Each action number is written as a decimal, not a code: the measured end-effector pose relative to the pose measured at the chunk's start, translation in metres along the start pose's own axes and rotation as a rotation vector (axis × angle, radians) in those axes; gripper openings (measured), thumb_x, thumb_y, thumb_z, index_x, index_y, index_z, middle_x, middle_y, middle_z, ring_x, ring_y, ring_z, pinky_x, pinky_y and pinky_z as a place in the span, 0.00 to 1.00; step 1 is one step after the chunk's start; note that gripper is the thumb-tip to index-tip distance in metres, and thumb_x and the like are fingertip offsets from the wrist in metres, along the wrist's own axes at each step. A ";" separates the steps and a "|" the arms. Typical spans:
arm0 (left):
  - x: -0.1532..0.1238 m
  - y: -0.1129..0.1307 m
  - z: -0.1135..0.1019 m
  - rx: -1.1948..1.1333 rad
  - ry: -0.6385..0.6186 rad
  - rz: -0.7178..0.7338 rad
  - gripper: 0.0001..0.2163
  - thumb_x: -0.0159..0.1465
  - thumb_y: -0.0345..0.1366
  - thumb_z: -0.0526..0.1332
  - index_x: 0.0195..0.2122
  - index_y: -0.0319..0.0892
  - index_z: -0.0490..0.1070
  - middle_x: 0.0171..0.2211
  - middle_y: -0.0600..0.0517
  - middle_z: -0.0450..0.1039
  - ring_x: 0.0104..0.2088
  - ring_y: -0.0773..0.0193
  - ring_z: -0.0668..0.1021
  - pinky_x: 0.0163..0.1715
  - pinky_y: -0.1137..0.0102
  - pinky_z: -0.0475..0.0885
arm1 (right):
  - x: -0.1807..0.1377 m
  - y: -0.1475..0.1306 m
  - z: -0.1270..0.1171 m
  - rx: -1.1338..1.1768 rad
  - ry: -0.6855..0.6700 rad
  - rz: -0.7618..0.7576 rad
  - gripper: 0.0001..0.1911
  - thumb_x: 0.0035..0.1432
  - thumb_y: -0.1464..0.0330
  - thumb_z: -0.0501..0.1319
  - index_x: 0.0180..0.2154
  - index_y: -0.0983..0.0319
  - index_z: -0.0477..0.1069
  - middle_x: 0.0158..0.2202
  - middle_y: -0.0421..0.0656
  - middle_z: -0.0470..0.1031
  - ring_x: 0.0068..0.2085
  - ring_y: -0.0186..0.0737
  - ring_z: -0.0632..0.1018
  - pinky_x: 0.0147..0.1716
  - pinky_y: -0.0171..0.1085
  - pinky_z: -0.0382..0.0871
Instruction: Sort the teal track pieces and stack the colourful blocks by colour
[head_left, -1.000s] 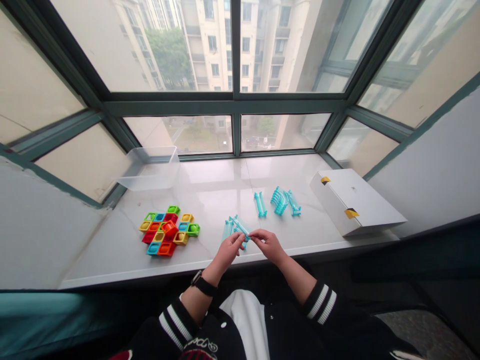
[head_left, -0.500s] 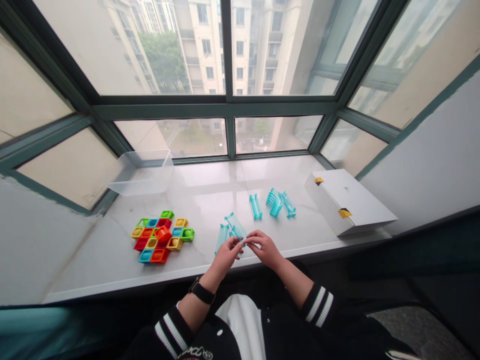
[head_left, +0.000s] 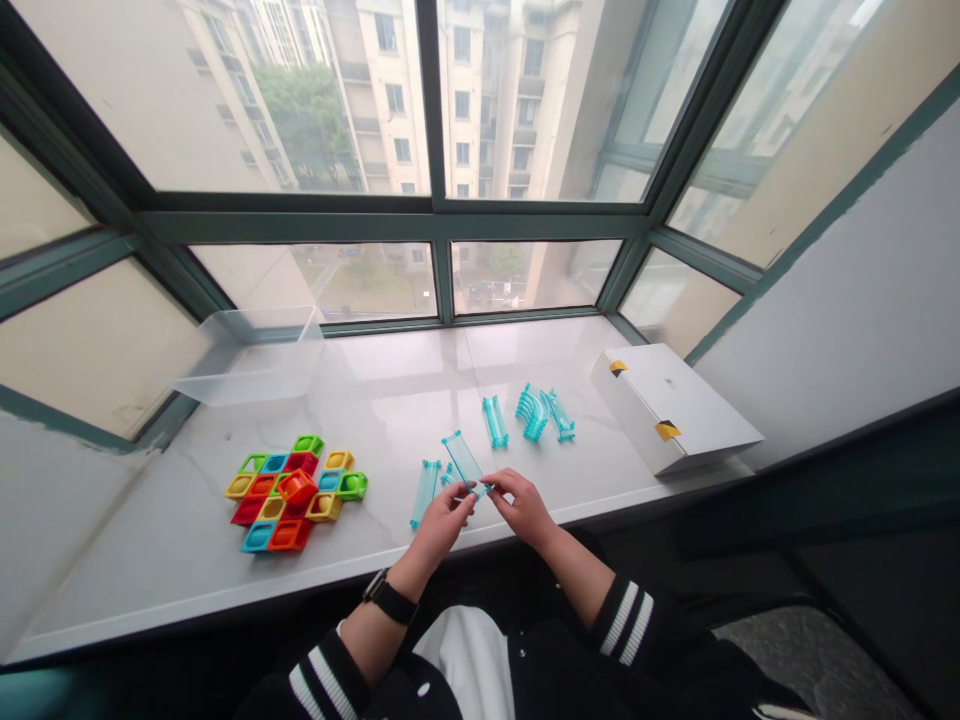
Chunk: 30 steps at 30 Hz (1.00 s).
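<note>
My left hand (head_left: 442, 525) and my right hand (head_left: 521, 503) meet above the near edge of the white sill (head_left: 187, 560). Both pinch the near end of a clear teal track piece (head_left: 463, 459), which tilts up and away from me. A second straight teal track piece (head_left: 424, 492) lies on the sill just left of my left hand. Farther back lie another straight teal piece (head_left: 495, 421) and a small pile of curved teal pieces (head_left: 541, 412). A flat cluster of colourful square blocks (head_left: 294, 491) sits to the left.
A clear plastic tub (head_left: 251, 355) stands at the back left by the window. A white flat box (head_left: 670, 405) with yellow tape lies at the right end of the sill. Window frames enclose the sill on three sides.
The view has shifted, so everything sits lower and further left. The held teal piece now stands more raised off the sill. Both hands stay pinched on it.
</note>
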<state>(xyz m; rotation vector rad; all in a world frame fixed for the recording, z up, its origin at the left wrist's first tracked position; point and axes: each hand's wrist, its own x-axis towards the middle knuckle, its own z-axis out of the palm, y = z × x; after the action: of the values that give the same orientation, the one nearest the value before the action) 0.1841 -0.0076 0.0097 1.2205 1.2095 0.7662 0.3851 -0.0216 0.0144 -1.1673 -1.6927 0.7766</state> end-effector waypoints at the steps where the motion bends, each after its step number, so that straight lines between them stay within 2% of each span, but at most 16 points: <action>1: 0.002 0.000 0.001 0.014 0.008 0.012 0.26 0.60 0.55 0.67 0.53 0.41 0.77 0.44 0.45 0.78 0.37 0.61 0.79 0.33 0.67 0.77 | 0.000 0.001 0.000 -0.001 0.004 0.002 0.16 0.67 0.72 0.60 0.51 0.53 0.80 0.43 0.43 0.79 0.39 0.39 0.80 0.42 0.39 0.77; 5: 0.011 0.002 0.004 0.070 0.024 0.054 0.26 0.61 0.54 0.66 0.53 0.40 0.79 0.42 0.45 0.77 0.36 0.62 0.78 0.32 0.67 0.79 | 0.002 0.005 -0.002 -0.033 0.050 0.016 0.15 0.66 0.72 0.60 0.49 0.54 0.80 0.41 0.43 0.79 0.37 0.38 0.79 0.40 0.38 0.76; 10: 0.032 0.008 0.015 0.129 0.004 0.116 0.23 0.64 0.49 0.64 0.56 0.40 0.78 0.44 0.45 0.79 0.37 0.61 0.80 0.32 0.67 0.80 | 0.006 0.012 -0.006 -0.109 0.185 0.053 0.13 0.66 0.71 0.60 0.47 0.55 0.80 0.41 0.44 0.80 0.37 0.40 0.79 0.42 0.41 0.77; 15: 0.051 0.016 0.030 0.154 -0.002 0.160 0.22 0.67 0.43 0.62 0.60 0.41 0.75 0.51 0.43 0.80 0.41 0.60 0.82 0.41 0.64 0.82 | 0.015 0.023 -0.016 -0.141 0.289 0.062 0.13 0.67 0.69 0.59 0.48 0.56 0.80 0.43 0.45 0.81 0.42 0.43 0.81 0.43 0.42 0.78; 20: 0.063 0.021 0.043 0.184 0.011 0.236 0.21 0.67 0.40 0.63 0.61 0.43 0.75 0.56 0.42 0.76 0.45 0.59 0.82 0.48 0.60 0.81 | 0.030 0.040 -0.026 -0.200 0.350 0.103 0.14 0.66 0.69 0.59 0.48 0.56 0.81 0.43 0.46 0.81 0.42 0.44 0.81 0.44 0.42 0.78; 24: 0.076 0.018 0.049 0.166 0.020 0.214 0.21 0.67 0.39 0.63 0.60 0.43 0.75 0.54 0.42 0.76 0.45 0.59 0.82 0.50 0.60 0.80 | 0.045 0.050 -0.029 -0.250 0.363 0.115 0.14 0.66 0.70 0.58 0.47 0.57 0.81 0.42 0.46 0.81 0.42 0.44 0.80 0.45 0.42 0.78; 30: 0.098 0.013 0.055 0.151 0.049 0.136 0.23 0.66 0.39 0.63 0.62 0.40 0.74 0.59 0.39 0.73 0.48 0.57 0.82 0.50 0.61 0.79 | 0.064 0.061 -0.027 -0.283 0.340 0.160 0.15 0.64 0.72 0.57 0.46 0.58 0.81 0.43 0.47 0.81 0.45 0.46 0.80 0.47 0.43 0.77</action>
<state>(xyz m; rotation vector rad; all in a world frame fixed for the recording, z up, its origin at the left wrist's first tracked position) 0.2631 0.0719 -0.0092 1.4263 1.2519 0.8209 0.4231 0.0599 -0.0063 -1.5486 -1.4657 0.4082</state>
